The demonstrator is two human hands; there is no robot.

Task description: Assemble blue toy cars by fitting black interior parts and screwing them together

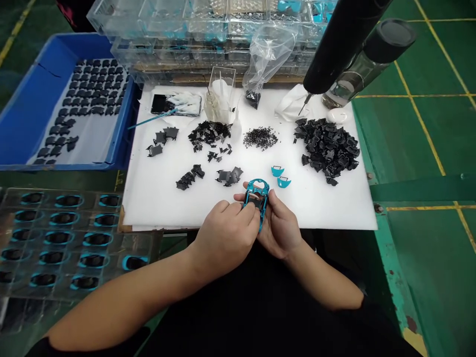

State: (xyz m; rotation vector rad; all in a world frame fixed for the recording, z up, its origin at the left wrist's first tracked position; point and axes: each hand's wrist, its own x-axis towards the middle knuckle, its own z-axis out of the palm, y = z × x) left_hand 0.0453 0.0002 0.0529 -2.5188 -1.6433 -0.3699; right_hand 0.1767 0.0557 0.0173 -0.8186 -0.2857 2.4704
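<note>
- The right hand (pixel 280 223) holds the blue frame (pixel 259 186), with the palm on its right side and some fingertips showing past its left side; the grip is closed around it.
- The left hand (pixel 226 235) has its fingers folded closely together and touches the dark insert (pixel 254 202) inside the blue frame. I cannot tell if these fingers pinch it or only press on it.
- The blue frame is above the near edge of the white worktop (pixel 208 218), somewhat right of the middle of this edge, and its rounded end points to the far edge.
- Just beyond the frame, slightly to the right, two small blue pieces (pixel 283 182) lie near each other.
- To the left of the frame there are flat dark plates (pixel 229 176), and farther left a short row of black parts (pixel 189 177).
- Near the right edge is a big heap of black shells (pixel 329 148).
- In the middle lies a pile of tiny black pieces (pixel 261 138), and to its left a heap of small dark clips (pixel 208 133).
- At the far left corner is a black tray (pixel 159 104) with white material on it; a blue stick (pixel 152 119) reaches from it past the left edge.
- A black screwdriver (pixel 342 44) hangs with its tip near the far right corner, before a bottle (pixel 345 84).
</note>
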